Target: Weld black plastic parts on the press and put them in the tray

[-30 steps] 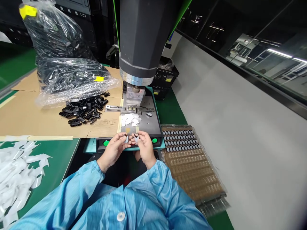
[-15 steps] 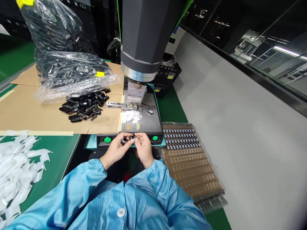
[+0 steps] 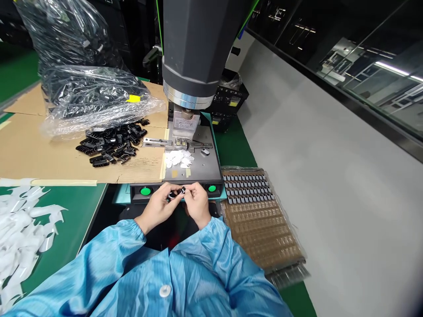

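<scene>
My left hand (image 3: 157, 208) and my right hand (image 3: 197, 203) meet just in front of the press machine's control strip, between its two green buttons (image 3: 145, 191). Both pinch small black and white parts (image 3: 176, 192) held together between the fingertips. Behind them lies the grey machine plate (image 3: 205, 167) with a small heap of white oval pieces (image 3: 179, 159). The big grey press head (image 3: 197, 48) hangs above the fixture (image 3: 182, 141).
A pile of black plastic clips (image 3: 110, 144) lies on brown cardboard (image 3: 29, 149) to the left, below clear bags (image 3: 86, 94) of more clips. White scrap strips (image 3: 20, 237) cover the green mat at left. A brown tray (image 3: 261, 215), partly filled with small parts, lies at right.
My hands have sunk slightly and turned the parts: their white faces pointed up a second ago, now dark sides show. The view shifted a little.
</scene>
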The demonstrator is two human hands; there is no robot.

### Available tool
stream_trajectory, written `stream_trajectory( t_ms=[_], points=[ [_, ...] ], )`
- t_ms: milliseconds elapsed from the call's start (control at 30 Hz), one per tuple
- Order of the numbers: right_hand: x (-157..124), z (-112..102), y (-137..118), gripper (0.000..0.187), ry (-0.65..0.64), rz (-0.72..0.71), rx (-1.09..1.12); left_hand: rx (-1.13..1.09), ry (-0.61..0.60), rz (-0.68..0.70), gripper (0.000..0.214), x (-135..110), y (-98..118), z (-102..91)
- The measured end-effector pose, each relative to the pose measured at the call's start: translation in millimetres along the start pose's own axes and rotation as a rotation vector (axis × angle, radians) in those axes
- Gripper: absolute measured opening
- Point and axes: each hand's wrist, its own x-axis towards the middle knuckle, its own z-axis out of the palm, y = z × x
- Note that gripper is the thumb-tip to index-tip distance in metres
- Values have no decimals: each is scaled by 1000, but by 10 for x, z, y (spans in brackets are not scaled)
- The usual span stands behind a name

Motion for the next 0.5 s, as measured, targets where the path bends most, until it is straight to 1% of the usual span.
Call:
stream_trajectory(
  t_ms=[167,367,500],
  points=[
    [0,-1,-9,9,5,-2,-4,-95,21,-75,25,6,22,8],
    [-5,-3,-46,7,-2,17,4,-15,5,-32,19,0,15,10],
    [-1,-2,-46,7,0,12,18,-3,3,-20,18,-4,16,10]
  ],
)
